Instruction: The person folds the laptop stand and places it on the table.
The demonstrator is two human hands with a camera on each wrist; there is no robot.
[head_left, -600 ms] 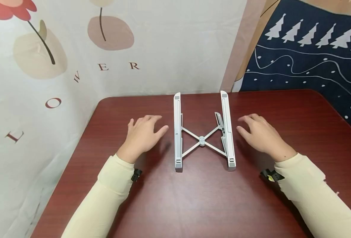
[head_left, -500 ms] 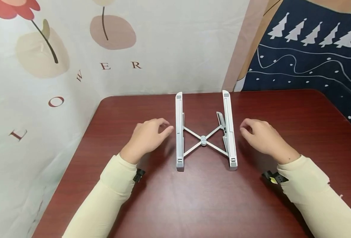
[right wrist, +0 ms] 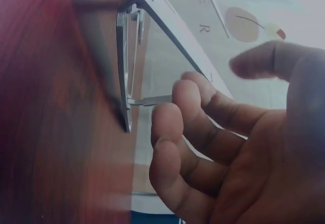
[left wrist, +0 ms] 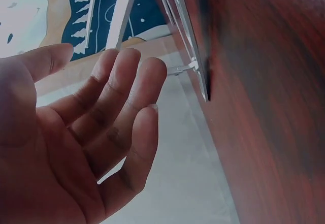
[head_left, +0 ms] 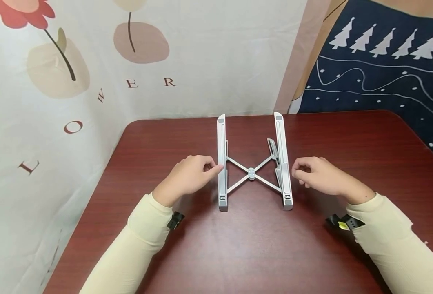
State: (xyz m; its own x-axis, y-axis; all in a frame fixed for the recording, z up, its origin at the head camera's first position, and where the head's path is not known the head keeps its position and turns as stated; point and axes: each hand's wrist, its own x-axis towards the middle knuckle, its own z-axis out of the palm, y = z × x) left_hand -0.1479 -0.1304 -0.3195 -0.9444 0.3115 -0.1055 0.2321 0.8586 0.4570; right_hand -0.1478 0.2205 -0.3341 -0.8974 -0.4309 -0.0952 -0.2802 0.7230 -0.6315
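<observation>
A silver folding laptop stand is spread on the table, its two long rails joined by crossed struts at a central hub. My left hand is beside the left rail, the thumb tip overlapping that rail in the head view. Loosely bent fingers and a separate thumb show in the left wrist view, with nothing between them. On the other side, my right hand hovers close to the right rail. Its fingers curve loosely near the slanted rail in the right wrist view, holding nothing.
The stand rests on a dark red wood-grain table with rounded back corners. Behind it hangs a pale cloth printed with flowers and letters. A navy cloth with white trees is at the back right.
Both hands have moved toward the near side and closer to the rails, the left shifting right until its thumb overlaps the left rail. Their fingers are more bent. The stand stays in place.
</observation>
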